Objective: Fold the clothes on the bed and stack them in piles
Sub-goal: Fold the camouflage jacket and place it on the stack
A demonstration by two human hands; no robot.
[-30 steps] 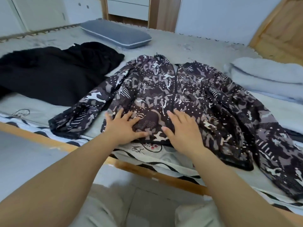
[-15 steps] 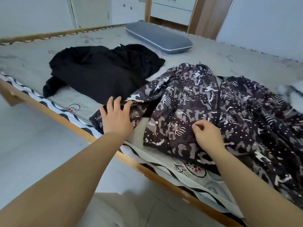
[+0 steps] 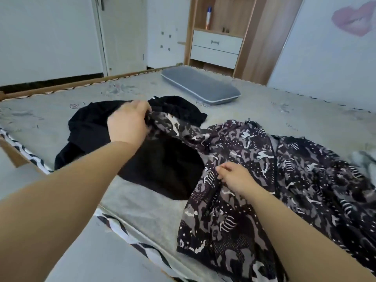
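You were barely started here: your left hand (image 3: 127, 124) gripped a sleeve of the patterned jacket (image 3: 254, 180), lifted over the black garment (image 3: 162, 165), while your right hand (image 3: 234, 177) pinched its front by the bed's (image 3: 61, 102) near edge. Nothing looked folded or stacked yet, so both clothes were still left to do.

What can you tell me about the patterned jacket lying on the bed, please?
The patterned jacket is thin, slightly shiny fabric printed in dark purple, grey and white camouflage shapes with dotted patches, and a dark zip runs down its front. It lies spread and rumpled on the grey bed. The left hand grips its sleeve end, lifted over the black garment; the right hand pinches the fabric at the body's edge near the sleeve.
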